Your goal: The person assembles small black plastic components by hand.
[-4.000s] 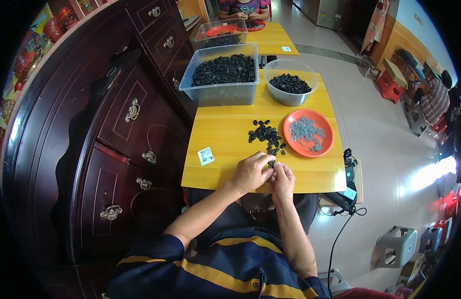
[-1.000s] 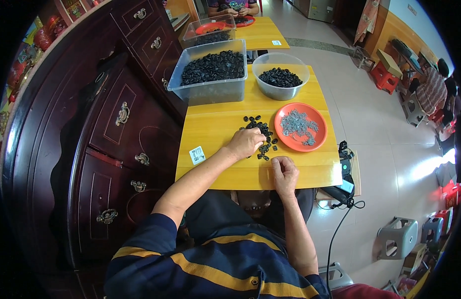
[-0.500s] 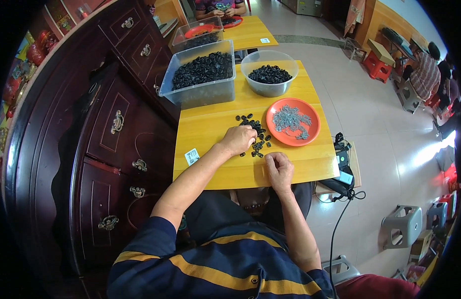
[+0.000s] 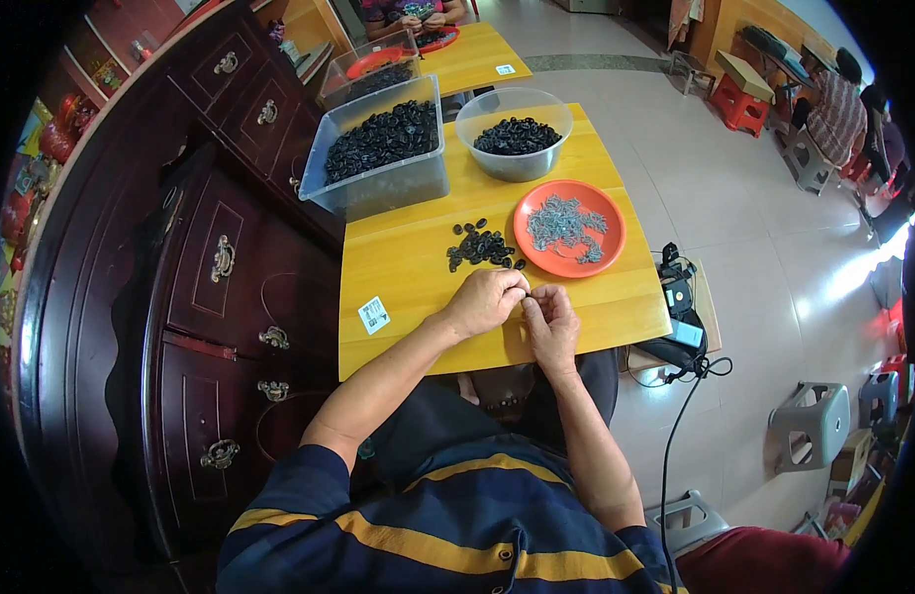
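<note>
My left hand [image 4: 488, 301] and my right hand [image 4: 553, 324] meet over the near part of the yellow table [image 4: 408, 262]. Their fingertips are pinched together, almost touching. A small dark piece shows at the tips of my left thumb and finger. Whatever my right fingers pinch is hidden. Just beyond my left hand lies a loose pile of small black oval pieces [image 4: 482, 248]. To the right of the pile, an orange-red plate [image 4: 613, 216] carries a heap of small silvery-grey parts [image 4: 566, 224], too fine to name.
At the back stand a clear rectangular bin [image 4: 403, 180] and a clear round bowl [image 4: 518, 167], both holding black pieces. A dark wooden cabinet [image 4: 195, 366] rises at my left. Right of the table are a black bag [image 4: 680, 351] and cable. Another person [image 4: 418, 15] sits beyond.
My left hand has drawn back from the black pile toward my right hand, and the fingertips now meet. The pile is more gathered, with fewer pieces scattered near me. The view has shifted slightly.
</note>
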